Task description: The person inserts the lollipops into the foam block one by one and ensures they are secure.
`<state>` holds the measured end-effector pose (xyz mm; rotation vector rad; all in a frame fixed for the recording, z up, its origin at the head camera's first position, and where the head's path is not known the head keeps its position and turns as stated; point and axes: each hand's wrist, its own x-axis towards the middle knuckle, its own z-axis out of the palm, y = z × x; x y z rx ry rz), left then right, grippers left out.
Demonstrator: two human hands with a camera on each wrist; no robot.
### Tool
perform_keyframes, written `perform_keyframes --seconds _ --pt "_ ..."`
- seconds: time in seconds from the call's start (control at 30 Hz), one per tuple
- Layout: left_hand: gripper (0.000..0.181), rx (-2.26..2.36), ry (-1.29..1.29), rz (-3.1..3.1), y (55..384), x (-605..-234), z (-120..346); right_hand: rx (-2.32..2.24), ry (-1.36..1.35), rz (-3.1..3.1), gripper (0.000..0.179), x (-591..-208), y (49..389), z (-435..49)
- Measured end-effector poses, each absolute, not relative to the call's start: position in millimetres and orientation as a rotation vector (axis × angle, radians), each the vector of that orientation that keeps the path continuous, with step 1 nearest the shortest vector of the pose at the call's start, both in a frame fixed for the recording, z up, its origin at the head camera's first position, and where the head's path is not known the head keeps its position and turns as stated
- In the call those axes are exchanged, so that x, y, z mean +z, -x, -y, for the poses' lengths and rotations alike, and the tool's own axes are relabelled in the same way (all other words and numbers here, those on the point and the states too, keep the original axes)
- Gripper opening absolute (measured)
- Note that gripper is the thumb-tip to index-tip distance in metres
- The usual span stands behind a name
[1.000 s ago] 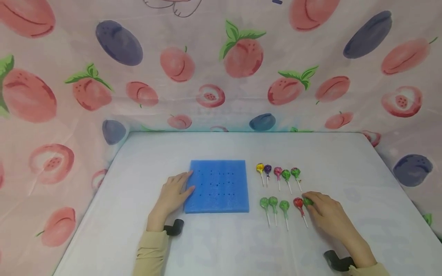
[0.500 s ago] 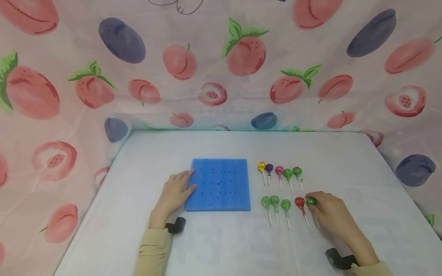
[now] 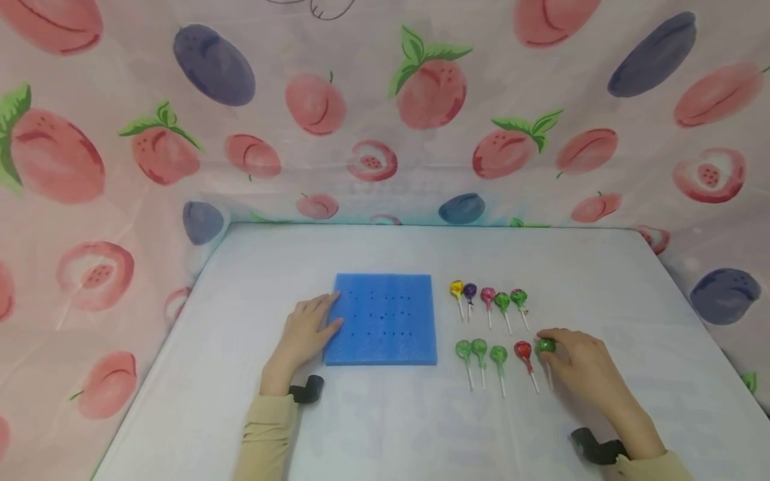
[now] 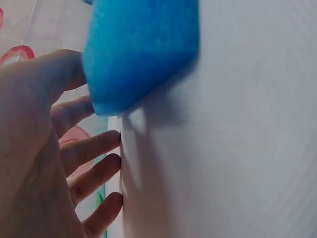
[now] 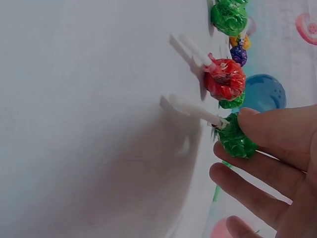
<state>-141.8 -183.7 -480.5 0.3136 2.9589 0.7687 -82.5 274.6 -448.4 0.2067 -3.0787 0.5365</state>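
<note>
My left hand [image 3: 303, 337] rests against the left edge of a square blue foam block [image 3: 421, 321] dotted with rows of small holes. In the left wrist view, the thumb and index finger are at the side of the block, with the other fingers spread below. My right hand [image 3: 580, 357] pinches the wrapped head of a green lollipop [image 5: 237, 136] between thumb and index finger. Its white stick points toward the front of the table. Just left of it lies a red lollipop [image 3: 523, 349]. Three green lollipops [image 3: 498, 355] continue that front row.
Behind them is a second row: a yellow lollipop [image 3: 457, 288], a purple one [image 3: 470, 291], a pink one [image 3: 488, 296] and two green ones [image 3: 502, 301]. The white table [image 3: 385, 427] ends at a fruit-patterned cloth [image 3: 271, 207] at the back and sides.
My right hand has shifted slightly right with the green lollipop, widening its gap from the red one. The left hand stays against the block. The head view has tilted slightly.
</note>
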Motion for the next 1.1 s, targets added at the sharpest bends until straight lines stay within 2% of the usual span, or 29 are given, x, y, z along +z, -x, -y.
perform_keyframes --seconds 0.37,1.1 --pt "0.058 0.771 -0.312 -2.948 142.6 -480.6 184.5 0.601 -0.149 3.049 0.034 -435.4 86.8 -266.4" --pt "0.058 0.759 -0.303 -2.946 141.5 -479.3 183.6 0.762 -0.245 2.963 0.033 -415.0 106.7 -229.1"
